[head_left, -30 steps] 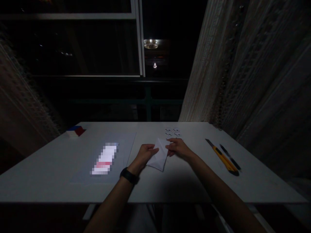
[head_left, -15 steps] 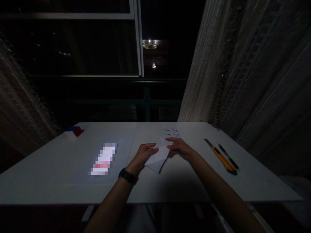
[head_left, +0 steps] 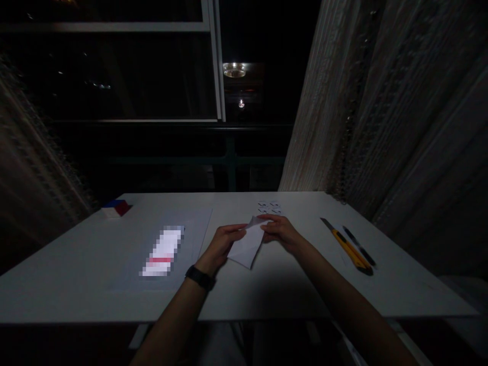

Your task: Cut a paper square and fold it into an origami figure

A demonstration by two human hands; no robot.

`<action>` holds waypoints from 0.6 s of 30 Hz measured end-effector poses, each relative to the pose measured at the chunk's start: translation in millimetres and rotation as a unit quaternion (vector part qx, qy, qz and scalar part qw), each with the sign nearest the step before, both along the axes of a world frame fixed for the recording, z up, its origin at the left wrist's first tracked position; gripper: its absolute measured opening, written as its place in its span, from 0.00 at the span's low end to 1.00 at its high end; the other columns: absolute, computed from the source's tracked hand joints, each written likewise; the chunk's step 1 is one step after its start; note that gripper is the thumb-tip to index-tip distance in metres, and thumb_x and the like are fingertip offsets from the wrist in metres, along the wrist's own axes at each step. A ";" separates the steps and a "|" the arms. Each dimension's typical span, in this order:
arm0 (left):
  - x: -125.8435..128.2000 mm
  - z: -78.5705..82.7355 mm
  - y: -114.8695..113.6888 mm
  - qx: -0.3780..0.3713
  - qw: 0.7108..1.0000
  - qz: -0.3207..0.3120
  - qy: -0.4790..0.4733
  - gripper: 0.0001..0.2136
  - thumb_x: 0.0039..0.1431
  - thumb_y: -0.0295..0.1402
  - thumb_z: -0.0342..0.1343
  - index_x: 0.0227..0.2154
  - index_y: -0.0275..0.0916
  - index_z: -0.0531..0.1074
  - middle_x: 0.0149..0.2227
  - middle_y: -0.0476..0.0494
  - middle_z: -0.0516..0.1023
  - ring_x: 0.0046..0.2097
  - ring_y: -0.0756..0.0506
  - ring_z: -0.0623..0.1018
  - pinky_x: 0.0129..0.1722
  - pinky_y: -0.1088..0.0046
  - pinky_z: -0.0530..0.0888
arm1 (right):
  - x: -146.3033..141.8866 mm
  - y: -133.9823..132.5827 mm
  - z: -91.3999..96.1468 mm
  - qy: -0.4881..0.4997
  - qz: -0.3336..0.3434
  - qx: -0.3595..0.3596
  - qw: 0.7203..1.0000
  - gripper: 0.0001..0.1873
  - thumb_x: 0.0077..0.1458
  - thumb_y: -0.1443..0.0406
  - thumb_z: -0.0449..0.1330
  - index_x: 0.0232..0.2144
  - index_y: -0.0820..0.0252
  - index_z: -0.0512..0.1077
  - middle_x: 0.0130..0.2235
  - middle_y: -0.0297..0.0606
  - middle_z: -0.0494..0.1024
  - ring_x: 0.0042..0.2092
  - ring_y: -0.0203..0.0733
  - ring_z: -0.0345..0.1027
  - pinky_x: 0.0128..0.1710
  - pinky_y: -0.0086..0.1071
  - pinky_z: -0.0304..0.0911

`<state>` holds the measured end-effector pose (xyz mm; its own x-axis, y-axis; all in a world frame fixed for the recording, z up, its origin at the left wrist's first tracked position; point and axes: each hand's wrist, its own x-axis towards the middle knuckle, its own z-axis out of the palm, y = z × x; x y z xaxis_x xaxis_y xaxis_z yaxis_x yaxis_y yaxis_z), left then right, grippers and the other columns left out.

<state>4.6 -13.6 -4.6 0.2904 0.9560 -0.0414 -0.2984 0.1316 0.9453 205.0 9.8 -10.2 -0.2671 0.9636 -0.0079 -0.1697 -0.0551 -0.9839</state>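
Between my hands is a folded piece of white paper (head_left: 246, 248), tilted above the table, one corner pointing toward me. My left hand (head_left: 224, 243), with a dark band on its wrist, grips the paper's left edge between thumb and fingers. On the other side, my right hand (head_left: 280, 232) pinches the upper right part, its fingertips at the paper's top corner. Both hands are closed on the sheet. The far side of the paper and some fingertips are hidden.
A lit phone with a blurred screen (head_left: 163, 251) lies on a paper sheet (head_left: 196, 229) at left. Behind it sits a coloured cube (head_left: 116, 208). Small printed marks (head_left: 269, 207) are beyond my hands. At right lie a yellow box cutter (head_left: 351, 249) and a pen (head_left: 359, 246).
The paper has tilted slightly and its near corner has risen a little. The fingers of both hands have shifted slightly near its top corner, still holding it.
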 end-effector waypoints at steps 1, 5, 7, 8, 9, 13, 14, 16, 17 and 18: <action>0.5 -0.7 0.1 0.011 1.000 0.001 0.002 0.17 0.39 0.29 0.62 0.37 0.31 0.75 0.33 0.35 0.78 0.31 0.45 0.75 0.31 0.71 0.68 | -1.1 0.2 -0.9 0.002 -0.005 0.006 1.000 0.23 0.38 0.67 0.65 0.41 0.62 0.70 0.27 0.37 0.76 0.27 0.38 0.71 0.26 0.31 0.69; 2.2 -4.3 1.1 0.054 0.997 0.029 0.055 0.11 0.38 0.27 0.61 0.30 0.33 0.78 0.31 0.38 0.78 0.32 0.46 0.74 0.33 0.72 0.67 | -6.6 -0.1 -3.9 0.012 -0.011 0.023 1.000 0.25 0.36 0.68 0.64 0.41 0.62 0.69 0.25 0.34 0.76 0.26 0.37 0.70 0.28 0.32 0.68; 2.6 -5.5 1.6 0.071 0.991 0.048 0.103 0.09 0.38 0.26 0.60 0.27 0.34 0.78 0.28 0.39 0.79 0.30 0.46 0.74 0.32 0.72 0.67 | -9.7 -1.0 -4.0 0.016 -0.007 0.025 1.000 0.27 0.34 0.69 0.63 0.42 0.63 0.69 0.24 0.34 0.76 0.26 0.37 0.70 0.28 0.33 0.67; 2.7 -5.5 1.7 0.081 0.988 0.055 0.123 0.08 0.38 0.26 0.60 0.27 0.34 0.78 0.28 0.40 0.78 0.30 0.46 0.73 0.32 0.72 0.67 | -11.1 -1.4 -3.7 0.014 -0.009 0.027 0.999 0.27 0.33 0.70 0.63 0.41 0.64 0.69 0.24 0.33 0.76 0.25 0.38 0.70 0.28 0.33 0.67; 2.9 -5.2 1.6 0.089 0.985 0.057 0.136 0.08 0.38 0.26 0.59 0.26 0.34 0.78 0.27 0.40 0.78 0.30 0.46 0.73 0.32 0.72 0.67 | -12.3 -1.8 -3.2 0.011 -0.015 0.033 0.999 0.27 0.32 0.70 0.63 0.40 0.64 0.69 0.24 0.33 0.76 0.25 0.38 0.70 0.28 0.33 0.67; 4.4 -1.1 -0.5 0.105 0.986 0.028 0.126 0.09 0.40 0.30 0.59 0.28 0.34 0.78 0.30 0.39 0.79 0.33 0.45 0.74 0.35 0.72 0.67 | -15.2 -2.2 -1.7 -0.014 -0.051 0.084 0.995 0.22 0.30 0.71 0.64 0.35 0.64 0.71 0.23 0.33 0.76 0.25 0.38 0.70 0.28 0.31 0.65; 5.1 0.2 -1.2 0.106 0.987 0.026 0.119 0.10 0.41 0.31 0.60 0.28 0.33 0.78 0.31 0.39 0.79 0.34 0.45 0.74 0.35 0.72 0.67 | -15.6 -2.3 -1.4 -0.018 -0.052 0.096 0.994 0.22 0.30 0.70 0.64 0.34 0.63 0.72 0.23 0.33 0.76 0.26 0.39 0.70 0.28 0.31 0.65; 6.4 1.8 -2.1 0.102 0.988 0.032 0.112 0.14 0.40 0.33 0.61 0.32 0.33 0.77 0.31 0.39 0.79 0.33 0.45 0.75 0.35 0.72 0.67 | -16.5 -3.2 -0.6 -0.026 -0.042 0.113 0.992 0.20 0.31 0.70 0.63 0.34 0.62 0.72 0.24 0.33 0.76 0.26 0.39 0.70 0.29 0.31 0.65; 7.0 2.0 -2.3 0.096 0.989 0.036 0.112 0.17 0.39 0.34 0.62 0.35 0.33 0.76 0.30 0.39 0.79 0.32 0.46 0.75 0.34 0.72 0.68 | -17.1 -4.1 0.2 -0.031 -0.038 0.120 0.992 0.20 0.31 0.70 0.63 0.34 0.62 0.72 0.25 0.34 0.77 0.27 0.40 0.71 0.29 0.32 0.65; 7.5 1.7 -2.3 0.089 0.989 0.037 0.114 0.19 0.38 0.34 0.63 0.37 0.32 0.75 0.29 0.40 0.79 0.30 0.46 0.75 0.33 0.72 0.68 | -17.8 -5.2 1.1 -0.038 -0.035 0.127 0.991 0.19 0.32 0.70 0.63 0.33 0.61 0.72 0.26 0.34 0.77 0.27 0.40 0.71 0.30 0.33 0.65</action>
